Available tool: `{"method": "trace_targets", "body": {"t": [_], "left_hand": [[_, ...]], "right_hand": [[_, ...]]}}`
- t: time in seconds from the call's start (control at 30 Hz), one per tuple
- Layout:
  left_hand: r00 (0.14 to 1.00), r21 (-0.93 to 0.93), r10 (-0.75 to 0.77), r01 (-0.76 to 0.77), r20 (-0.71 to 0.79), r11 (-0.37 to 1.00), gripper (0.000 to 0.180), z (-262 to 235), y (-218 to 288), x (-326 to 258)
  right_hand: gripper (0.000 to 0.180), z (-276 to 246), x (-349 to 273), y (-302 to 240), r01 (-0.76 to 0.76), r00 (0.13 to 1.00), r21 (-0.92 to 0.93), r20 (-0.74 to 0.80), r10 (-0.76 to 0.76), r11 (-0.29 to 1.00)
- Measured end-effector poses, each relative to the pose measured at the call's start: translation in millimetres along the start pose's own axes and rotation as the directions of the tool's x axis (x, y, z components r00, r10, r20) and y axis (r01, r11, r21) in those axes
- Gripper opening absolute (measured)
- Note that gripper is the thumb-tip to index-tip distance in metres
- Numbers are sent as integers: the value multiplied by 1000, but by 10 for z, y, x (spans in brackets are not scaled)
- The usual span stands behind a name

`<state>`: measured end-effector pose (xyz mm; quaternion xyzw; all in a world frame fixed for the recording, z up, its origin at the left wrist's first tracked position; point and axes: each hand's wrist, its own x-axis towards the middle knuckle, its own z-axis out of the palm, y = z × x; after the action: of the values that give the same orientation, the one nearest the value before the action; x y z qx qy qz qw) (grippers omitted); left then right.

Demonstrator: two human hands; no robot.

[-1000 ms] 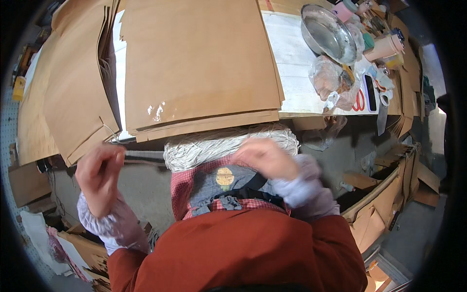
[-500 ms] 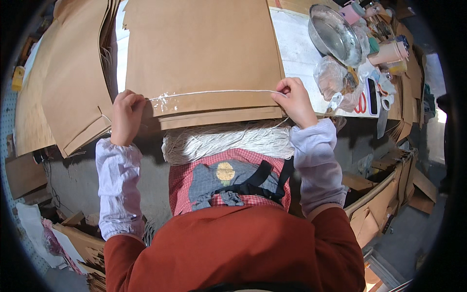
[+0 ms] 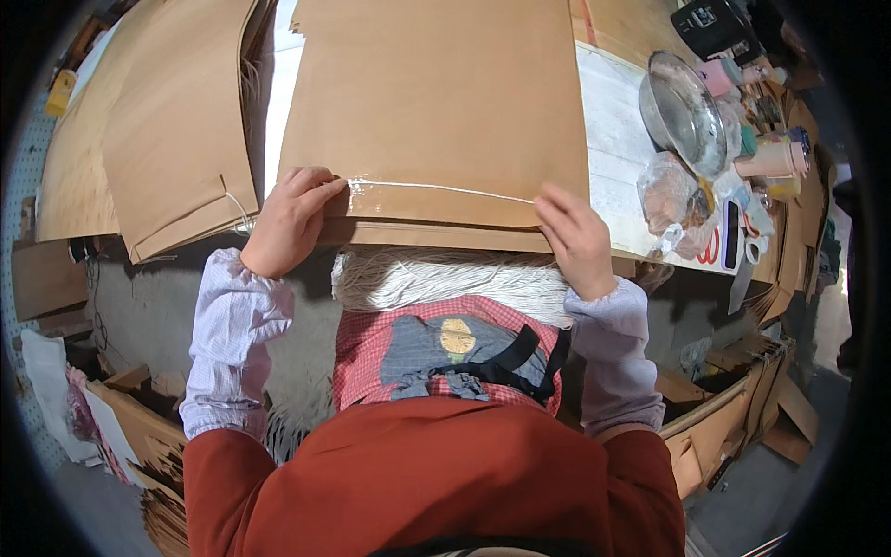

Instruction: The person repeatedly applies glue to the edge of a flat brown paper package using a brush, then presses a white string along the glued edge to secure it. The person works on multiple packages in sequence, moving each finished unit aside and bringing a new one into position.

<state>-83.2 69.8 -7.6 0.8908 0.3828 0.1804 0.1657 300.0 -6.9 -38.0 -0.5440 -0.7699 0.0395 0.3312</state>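
A white string (image 3: 436,188) runs across the lower part of a stack of brown paper sheets (image 3: 441,102), close to the near edge. My left hand (image 3: 295,221) pinches its left end beside a shiny wet-looking patch (image 3: 364,193) on the top sheet. At the other end my right hand (image 3: 577,239) has its bent fingers at the string over the sheet's right side; the fingertips are slightly blurred. A thick bundle of white strings (image 3: 445,278) lies across my lap, just below the table edge.
More brown sheets (image 3: 176,121) with a string loop lie on the left. To the right are a metal bowl (image 3: 682,111), a plastic bag (image 3: 666,190), red-handled scissors (image 3: 708,247), a phone (image 3: 732,232) and a pink cup (image 3: 770,160). Cardboard boxes (image 3: 710,408) stand below.
My hands have come closer together and the string between them now slants down to the right. My right hand has turned, its fingers reaching forward. The whole view has shifted.
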Motion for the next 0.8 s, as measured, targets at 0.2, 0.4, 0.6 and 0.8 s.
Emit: {"method": "trace_targets", "body": {"t": [0.2,0.4,0.6,0.8], "left_hand": [[957,-251,-224,266,183,931,27,-212,-52,157],[945,-14,-308,308,-107,951,10,152,-106,174],[941,261,-138,223,-309,939,30,327,310,260],[972,387,-229,192,51,902,92,470,599,295]], "right_hand": [[10,8,232,57,-443,897,379,179,405,813],[12,292,187,82,-441,892,-169,26,451,882],[44,426,433,-476,-211,977,-424,-92,190,881],[79,538,243,-661,-262,910,-338,226,348,904]]}}
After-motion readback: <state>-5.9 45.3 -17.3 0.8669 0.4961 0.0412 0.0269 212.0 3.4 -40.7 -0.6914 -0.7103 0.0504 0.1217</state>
